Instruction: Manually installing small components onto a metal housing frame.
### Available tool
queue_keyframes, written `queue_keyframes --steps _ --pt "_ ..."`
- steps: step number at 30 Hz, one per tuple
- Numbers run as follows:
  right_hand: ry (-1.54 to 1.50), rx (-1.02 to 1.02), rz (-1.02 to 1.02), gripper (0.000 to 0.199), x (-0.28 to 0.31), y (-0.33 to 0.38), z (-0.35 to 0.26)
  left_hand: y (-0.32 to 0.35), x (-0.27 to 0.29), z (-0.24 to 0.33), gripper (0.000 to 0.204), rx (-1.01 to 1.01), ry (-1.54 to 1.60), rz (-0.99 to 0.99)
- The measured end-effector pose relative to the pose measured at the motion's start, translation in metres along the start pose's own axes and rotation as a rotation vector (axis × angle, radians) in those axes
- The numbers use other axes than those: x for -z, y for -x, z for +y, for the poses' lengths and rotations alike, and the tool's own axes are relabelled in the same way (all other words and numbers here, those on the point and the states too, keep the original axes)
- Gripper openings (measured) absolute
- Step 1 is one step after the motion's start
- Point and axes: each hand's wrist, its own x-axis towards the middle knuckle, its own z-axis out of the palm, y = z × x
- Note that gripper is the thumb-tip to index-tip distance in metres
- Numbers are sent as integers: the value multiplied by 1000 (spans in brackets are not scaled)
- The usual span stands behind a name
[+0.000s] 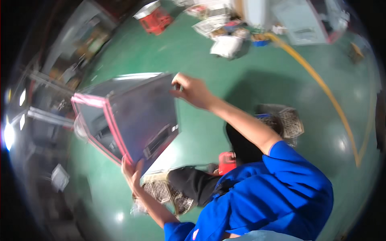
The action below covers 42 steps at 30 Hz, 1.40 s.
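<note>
A grey box-shaped metal case [140, 112] with pink edging round its open-looking front is tilted in front of me, blurred by motion. A dark slot or handle shows low on its side panel. My left hand [132, 174] has its fingers and thumb closed on the lower pink-edged corner. At the upper right corner, my right hand [193, 90] is curled with its fingertips against the panel's edge. The far side of the case and whatever bears its weight are hidden.
Below are trays of small parts [157, 190] by my left leg and another tray [291, 122] on the right. A red object [227, 162] sits between my legs. A red stool [155, 20], white bags [227, 46] and a pale cabinet [299, 24] stand farther off on the green floor.
</note>
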Motion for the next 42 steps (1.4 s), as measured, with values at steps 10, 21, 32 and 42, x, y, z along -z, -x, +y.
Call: queue_keyframes --steps 10,21,32,42 --pt "596 -755 -436 20 149 225 81 43 -32 33 33 -767 -400 614" --pt "844 -603 -522 19 142 341 125 102 -79 -130 50 -202 -75 -250" --pt "874 -577 -344 48 155 363 88 133 -79 -334 23 109 -1194 -82" --pt "890 -675 -351 43 151 367 98 107 -91 -313 21 171 -1160 -399"
